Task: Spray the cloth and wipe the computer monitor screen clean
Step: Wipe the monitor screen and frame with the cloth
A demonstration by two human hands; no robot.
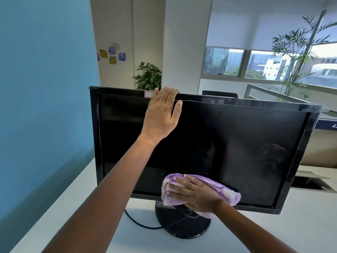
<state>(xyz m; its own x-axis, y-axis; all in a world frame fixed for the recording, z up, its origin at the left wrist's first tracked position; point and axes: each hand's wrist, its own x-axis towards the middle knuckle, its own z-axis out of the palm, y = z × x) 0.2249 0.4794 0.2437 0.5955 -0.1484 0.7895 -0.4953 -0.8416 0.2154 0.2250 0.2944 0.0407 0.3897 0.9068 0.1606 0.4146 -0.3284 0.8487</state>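
In front of the monitor (209,134), on the white desk (282,234), we find the round black base (182,225), with a black cable (138,222) looping out to its left. No spray bottle is in view.

At the lower edge of the monitor, slightly left of centre, our right hand (195,195) presses the purple cloth (226,191) flat against the screen (246,170). Its fingers (177,188) are spread and nearly straight, pointing left. They bear on the cloth rather than close around it. Part of the cloth hangs below the bottom frame, under the wrist.

At the top edge of the monitor, left of centre, our left hand (162,114) steadies the unit. Its fingers hook over the top frame and the thumb (177,108) lies on the front, just beside a small white sticker (149,94).

Behind the monitor stand a leafy plant (148,76) and a row of windows (255,63).

We judge the step in hand to be wiping. Spraying appears to be done, though we cannot tell whether the cloth is damp. A dull patch shows toward the right side of the monitor; we cannot tell whether it is a smear or a reflection.

The next move calls for drawing the cloth along the bottom of the monitor toward its right side under light, even pressure. The left hand should brace the top frame against tipping.
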